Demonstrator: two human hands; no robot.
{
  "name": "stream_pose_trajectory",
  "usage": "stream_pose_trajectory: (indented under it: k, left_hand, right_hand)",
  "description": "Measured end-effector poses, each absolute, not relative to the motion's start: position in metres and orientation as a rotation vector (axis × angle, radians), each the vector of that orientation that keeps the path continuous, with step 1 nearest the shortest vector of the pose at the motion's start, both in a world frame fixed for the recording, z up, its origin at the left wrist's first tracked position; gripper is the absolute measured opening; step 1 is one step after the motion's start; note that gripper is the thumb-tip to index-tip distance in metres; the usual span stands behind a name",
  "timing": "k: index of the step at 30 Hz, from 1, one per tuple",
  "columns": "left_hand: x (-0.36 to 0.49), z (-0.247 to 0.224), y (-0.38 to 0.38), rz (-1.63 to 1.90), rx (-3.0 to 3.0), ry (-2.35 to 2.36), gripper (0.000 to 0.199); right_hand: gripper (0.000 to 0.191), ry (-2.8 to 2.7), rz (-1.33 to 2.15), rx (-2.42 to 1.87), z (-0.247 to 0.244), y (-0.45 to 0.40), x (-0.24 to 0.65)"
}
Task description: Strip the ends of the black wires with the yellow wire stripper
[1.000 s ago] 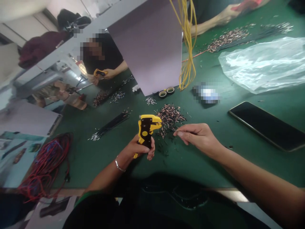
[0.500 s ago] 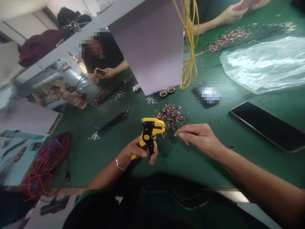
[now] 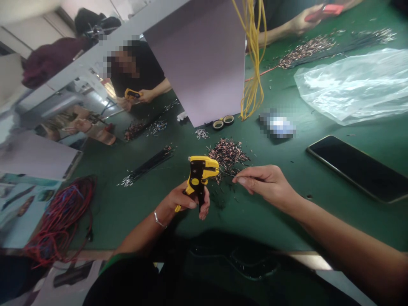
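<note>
A yellow and black wire stripper is gripped in my left hand, its jaws facing right. My right hand pinches a thin dark wire between thumb and fingers. The wire runs left to the stripper's jaws; whether its tip is inside them I cannot tell. Behind the tool lies a heap of short black wire pieces with copper ends. To the left, a bundle of black wires with bare silvery ends rests on the green table.
A phone lies at right, below a clear plastic bag. Two tape rolls sit by an upright panel hung with yellow wires. Red wires are coiled at left. Co-workers' hands are across the table.
My hands stay nearly in place, with the stripper shifted very slightly up and left. Across the table, a co-worker's red-handled tool has come into clearer view.
</note>
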State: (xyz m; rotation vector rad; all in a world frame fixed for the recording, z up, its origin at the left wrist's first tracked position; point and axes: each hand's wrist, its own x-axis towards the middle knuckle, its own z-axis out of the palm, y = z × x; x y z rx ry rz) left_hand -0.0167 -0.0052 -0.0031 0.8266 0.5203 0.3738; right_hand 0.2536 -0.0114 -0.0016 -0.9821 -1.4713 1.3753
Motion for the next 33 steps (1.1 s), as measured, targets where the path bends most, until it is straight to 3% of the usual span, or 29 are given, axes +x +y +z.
stream_pose_trajectory:
  k: [33]
  left_hand:
    - [-0.0180,-0.0029,-0.0077,0.400,0.885,0.541,0.031]
  right_hand:
    - [0.020,-1.498,1.296,-0.945,-0.0032,-0.0114,0.2537]
